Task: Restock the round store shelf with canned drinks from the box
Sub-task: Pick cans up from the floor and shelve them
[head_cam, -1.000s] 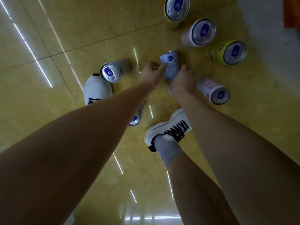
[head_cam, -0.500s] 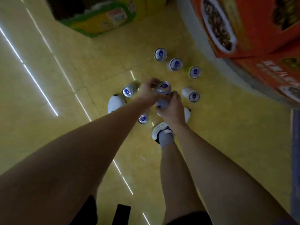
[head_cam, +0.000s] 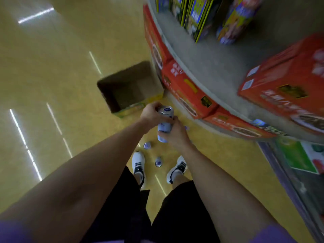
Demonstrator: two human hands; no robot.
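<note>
I hold a pale blue can (head_cam: 165,126) upright in front of me with both hands. My left hand (head_cam: 152,115) grips its upper part near the silver lid, and my right hand (head_cam: 175,135) grips its lower part. More cans stand on the floor by my feet, one (head_cam: 147,145) near my left shoe and another (head_cam: 158,162) between the shoes. The open cardboard box (head_cam: 129,88) lies on the floor ahead, its inside dark. The round grey shelf (head_cam: 219,71) curves along the right.
Red cartons (head_cam: 185,88) line the tier under the shelf rim, and another red carton (head_cam: 287,85) sits on the shelf. Yellow and blue packs (head_cam: 198,16) stand farther back on it. My white shoes (head_cam: 138,165) stand on the yellow floor; green packaging (head_cam: 298,155) lies low at the right.
I have risen from a crouch over the cans on the floor, lifting the pale blue can in both hands. The view has swung up to take in the box and shelf.
</note>
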